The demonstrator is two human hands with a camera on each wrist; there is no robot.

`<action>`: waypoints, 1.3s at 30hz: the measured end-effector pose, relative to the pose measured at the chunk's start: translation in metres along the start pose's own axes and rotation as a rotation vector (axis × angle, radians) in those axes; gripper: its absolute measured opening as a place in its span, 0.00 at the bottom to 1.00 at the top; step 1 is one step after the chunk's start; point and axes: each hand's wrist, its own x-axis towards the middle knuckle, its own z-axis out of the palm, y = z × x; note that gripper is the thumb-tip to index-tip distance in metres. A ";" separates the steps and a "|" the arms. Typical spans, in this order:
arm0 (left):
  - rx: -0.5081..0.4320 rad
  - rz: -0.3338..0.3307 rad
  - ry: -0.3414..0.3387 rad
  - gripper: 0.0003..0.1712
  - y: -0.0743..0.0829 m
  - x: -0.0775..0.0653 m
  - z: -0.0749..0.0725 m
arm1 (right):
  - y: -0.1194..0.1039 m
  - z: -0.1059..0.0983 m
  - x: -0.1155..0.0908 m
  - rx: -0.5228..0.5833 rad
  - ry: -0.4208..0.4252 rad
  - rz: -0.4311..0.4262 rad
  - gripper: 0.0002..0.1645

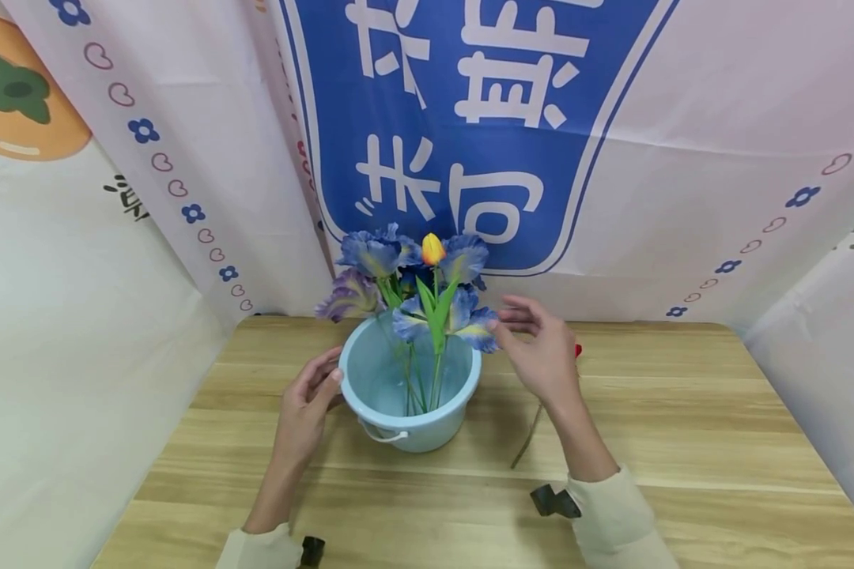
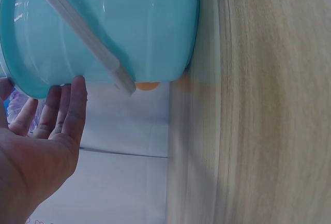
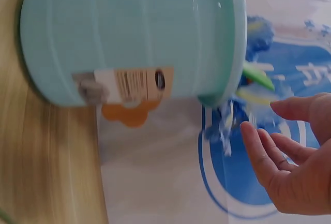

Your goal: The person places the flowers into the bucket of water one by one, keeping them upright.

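A light blue bucket (image 1: 427, 433) stands upright on the table with its white handle (image 1: 387, 437) hanging at the front. Artificial flowers lean inside: several blue irises (image 1: 470, 325), a purple bloom (image 1: 349, 296) and a yellow-orange tulip (image 1: 432, 249) with green leaves. My left hand (image 1: 306, 411) rests its fingertips against the bucket's left side, thumb at the rim; the left wrist view shows those fingers (image 2: 75, 110) mostly extended. Beside the front right iris is my right hand (image 1: 541, 348), its thumb and fingers spread apart in the right wrist view, holding nothing. Whether it touches the petals, I cannot tell.
On the wooden table (image 1: 655, 411), right of the bucket, lies a thin stem (image 1: 527, 435); a red bit (image 1: 578, 350) shows behind my right wrist. A printed cloth (image 1: 683, 221) with a blue panel hangs behind the table.
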 end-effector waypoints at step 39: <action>0.014 -0.017 0.013 0.24 0.000 0.000 0.000 | 0.107 -0.070 -0.017 0.185 -0.037 0.445 0.31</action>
